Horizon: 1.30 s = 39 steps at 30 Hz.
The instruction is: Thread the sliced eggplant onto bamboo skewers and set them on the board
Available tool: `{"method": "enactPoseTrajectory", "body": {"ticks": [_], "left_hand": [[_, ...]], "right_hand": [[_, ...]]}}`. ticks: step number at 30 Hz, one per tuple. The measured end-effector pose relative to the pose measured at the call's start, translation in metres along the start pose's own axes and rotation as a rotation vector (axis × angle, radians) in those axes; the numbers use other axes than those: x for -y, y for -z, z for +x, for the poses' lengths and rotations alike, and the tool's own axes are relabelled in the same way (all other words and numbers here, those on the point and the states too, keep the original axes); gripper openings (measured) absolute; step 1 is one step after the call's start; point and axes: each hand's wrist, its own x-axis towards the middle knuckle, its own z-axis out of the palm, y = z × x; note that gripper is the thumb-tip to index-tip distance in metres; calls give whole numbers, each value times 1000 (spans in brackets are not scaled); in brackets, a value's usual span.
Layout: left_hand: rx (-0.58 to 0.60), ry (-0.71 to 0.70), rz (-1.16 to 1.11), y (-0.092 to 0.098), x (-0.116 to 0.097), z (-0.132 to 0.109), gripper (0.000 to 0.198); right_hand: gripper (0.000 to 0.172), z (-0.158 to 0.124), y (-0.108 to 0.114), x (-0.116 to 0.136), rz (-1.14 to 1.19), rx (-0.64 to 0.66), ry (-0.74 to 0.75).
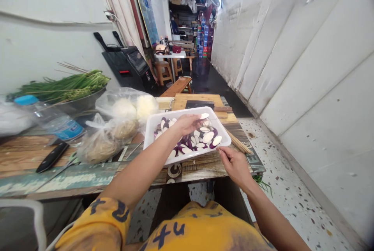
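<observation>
A white plastic tray (187, 159) on the table holds many eggplant slices (208, 137) with pale flesh and purple skin. Over the middle of the tray, my left hand (188, 123) is closed on one eggplant slice (204, 116) with its white face up. My right hand (233, 161) is at the tray's near right corner, thumb and fingers pinched together. Whatever thin thing they grip is too small to make out. Just right of the tray lies a bundle of bamboo skewers (240, 143).
Behind the tray are a cutting board (198, 98) and a cleaver (201, 105). Bagged food (101, 144), a water bottle (62, 124), a black-handled knife (52, 157) and a bowl of greens (73, 87) stand left. A white wall (292, 68) runs along the right.
</observation>
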Motion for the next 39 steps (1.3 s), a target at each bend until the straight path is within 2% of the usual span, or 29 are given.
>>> {"method": "enactPoseTrajectory", "body": {"ticks": [5,22,33,36,39], "left_hand": [[-61,-11,-23,-1,0,2,8],[-85,-36,24,-6,1,-4,8],[-14,46,17,-6,0,-7,7],[-15,36,16,-8,0,-8,6],[-14,-8,-20,-11,1,-8,14]], "right_hand": [[26,0,-2,0,18,-4,-2],[25,0,-8,-1,21,-51,-1],[25,1,-10,-1,-6,-95,34],[26,1,-11,-3,5,-103,24],[26,3,-13,-5,29,-144,21]]}}
